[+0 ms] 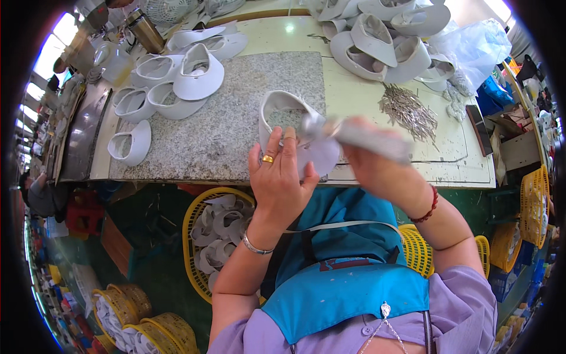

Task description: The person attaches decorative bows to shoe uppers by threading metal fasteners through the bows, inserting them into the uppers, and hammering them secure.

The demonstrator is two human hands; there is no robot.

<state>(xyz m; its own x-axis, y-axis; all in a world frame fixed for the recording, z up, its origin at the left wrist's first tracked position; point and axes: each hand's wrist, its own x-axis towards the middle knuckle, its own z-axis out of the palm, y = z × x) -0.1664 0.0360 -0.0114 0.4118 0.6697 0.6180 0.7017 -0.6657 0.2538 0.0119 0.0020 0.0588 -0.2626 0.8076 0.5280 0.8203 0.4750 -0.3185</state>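
Note:
A white shoe upper (322, 156), its collar opening facing away from me, lies at the front edge of a speckled grey stone slab (247, 76). My left hand (279, 162) rests on it, fingertips pressed at the rim of the opening and thumb along its side, gripping it. In my right hand (377, 171) is a hammer (371, 140), smeared by motion. Its pale grey handle points to the right, and its metal-looking head is over the upper, close to my left fingers. Whether the head touches the upper, I cannot tell.
Several white uppers (198, 74) stand on the slab's left side. More are piled (377, 47) at the back right, beside a clear plastic bag (471, 50). Thin strips (408, 112) and a dark bar (479, 130) lie rightward. A yellow basket (190, 236) of white pieces stands below the table edge.

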